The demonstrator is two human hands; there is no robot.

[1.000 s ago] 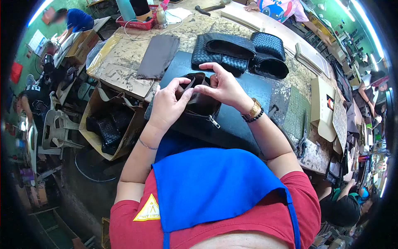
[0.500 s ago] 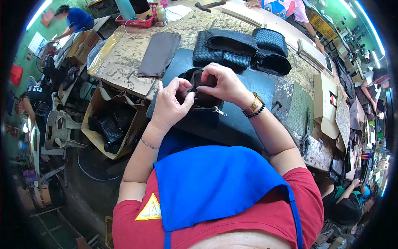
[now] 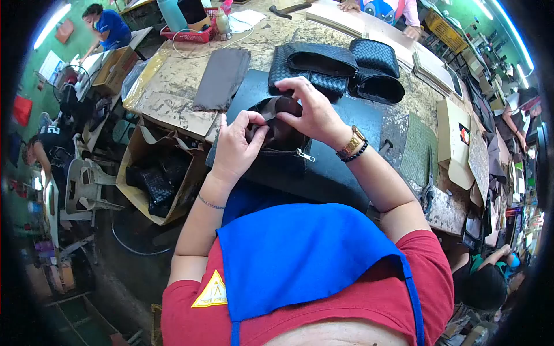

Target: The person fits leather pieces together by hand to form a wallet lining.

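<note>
A dark bag (image 3: 287,142) with an open mouth and a zipper pull (image 3: 305,155) rests on the black board (image 3: 346,124) in front of me. My left hand (image 3: 242,138) pinches the dark lining at the left of the opening. Over the right side of the bag, my right hand (image 3: 311,112) has its thumb and index finger apart, the thumb beside the lining. Just beyond lie woven black pouches (image 3: 320,60), and a dark folded sheet (image 3: 222,79) is to their left.
A cardboard box (image 3: 135,173) with black woven pieces stands at the left. Scissors (image 3: 428,187) and a green mat (image 3: 419,147) are at the right. A red basket (image 3: 196,36), a hammer (image 3: 291,8) and a co-worker (image 3: 384,8) are across the table.
My right hand has let go of the lining, its index finger raised and spread from the thumb. My left hand keeps its pinch. The co-worker across the table has drawn an arm back.
</note>
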